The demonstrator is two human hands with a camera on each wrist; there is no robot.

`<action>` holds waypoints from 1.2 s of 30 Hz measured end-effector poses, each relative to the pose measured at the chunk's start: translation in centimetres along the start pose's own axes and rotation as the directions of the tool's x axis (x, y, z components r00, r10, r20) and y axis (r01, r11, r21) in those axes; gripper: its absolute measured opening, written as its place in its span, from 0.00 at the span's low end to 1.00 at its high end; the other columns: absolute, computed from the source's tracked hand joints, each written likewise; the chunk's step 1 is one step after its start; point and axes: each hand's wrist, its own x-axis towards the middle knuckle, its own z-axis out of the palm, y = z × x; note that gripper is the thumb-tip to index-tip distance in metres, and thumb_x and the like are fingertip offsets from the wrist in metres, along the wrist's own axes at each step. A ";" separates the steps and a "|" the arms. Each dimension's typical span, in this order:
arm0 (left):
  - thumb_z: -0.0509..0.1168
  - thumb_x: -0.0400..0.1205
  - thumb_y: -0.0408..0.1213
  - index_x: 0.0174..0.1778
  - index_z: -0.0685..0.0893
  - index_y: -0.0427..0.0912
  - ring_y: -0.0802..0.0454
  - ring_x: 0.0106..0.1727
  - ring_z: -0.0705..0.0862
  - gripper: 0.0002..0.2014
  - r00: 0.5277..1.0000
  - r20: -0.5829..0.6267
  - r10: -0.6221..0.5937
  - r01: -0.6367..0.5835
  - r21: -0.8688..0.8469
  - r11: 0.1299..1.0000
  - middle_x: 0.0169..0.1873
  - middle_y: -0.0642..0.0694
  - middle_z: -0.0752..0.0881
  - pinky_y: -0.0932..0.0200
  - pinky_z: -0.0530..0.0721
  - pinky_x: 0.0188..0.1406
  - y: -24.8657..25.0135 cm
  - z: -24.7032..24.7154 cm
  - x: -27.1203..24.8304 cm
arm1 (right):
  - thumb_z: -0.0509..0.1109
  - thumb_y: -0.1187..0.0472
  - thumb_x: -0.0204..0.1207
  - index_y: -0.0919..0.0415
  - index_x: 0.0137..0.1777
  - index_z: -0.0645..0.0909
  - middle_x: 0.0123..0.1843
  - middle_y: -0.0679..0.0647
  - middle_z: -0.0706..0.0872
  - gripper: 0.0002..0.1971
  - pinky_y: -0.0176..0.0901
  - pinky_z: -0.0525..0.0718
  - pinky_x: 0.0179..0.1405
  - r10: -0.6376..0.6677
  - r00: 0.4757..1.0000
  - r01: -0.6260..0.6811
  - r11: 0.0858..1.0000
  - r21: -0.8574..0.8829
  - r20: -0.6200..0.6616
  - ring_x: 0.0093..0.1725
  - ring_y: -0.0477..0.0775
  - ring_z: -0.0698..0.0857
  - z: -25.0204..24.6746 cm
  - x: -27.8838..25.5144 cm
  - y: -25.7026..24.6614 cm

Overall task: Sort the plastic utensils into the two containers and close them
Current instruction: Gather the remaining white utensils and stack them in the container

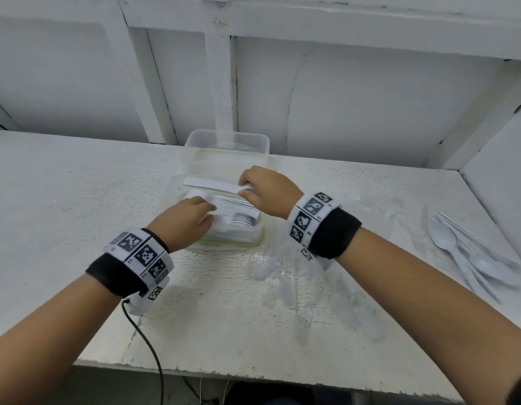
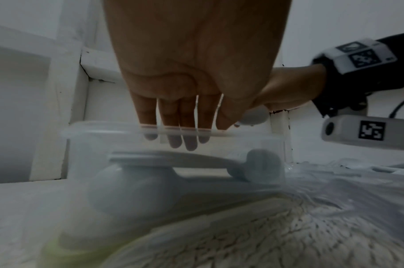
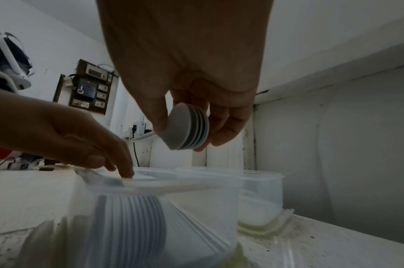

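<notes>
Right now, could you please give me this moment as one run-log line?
right hand: holds stacked white spoons over near container | left hand: fingers in near container | far container: open | loose spoons: remain on table

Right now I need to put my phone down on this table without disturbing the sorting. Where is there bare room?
The table is bare left of the near container, out to its left edge, and along the front edge between the forearms. It is crowded right of that container: clear utensils, then loose white spoons. Both hands work over the container.
</notes>
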 end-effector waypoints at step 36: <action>0.56 0.85 0.39 0.73 0.74 0.37 0.40 0.70 0.73 0.20 0.893 -0.067 -0.444 0.414 -0.261 0.872 0.68 0.36 0.77 0.51 0.68 0.69 -6.1 -1.4 1.9 | 0.58 0.63 0.82 0.65 0.59 0.82 0.60 0.56 0.85 0.14 0.43 0.76 0.56 0.101 0.949 -0.096 0.995 -0.029 0.300 0.60 0.56 0.81 4.1 3.5 -1.7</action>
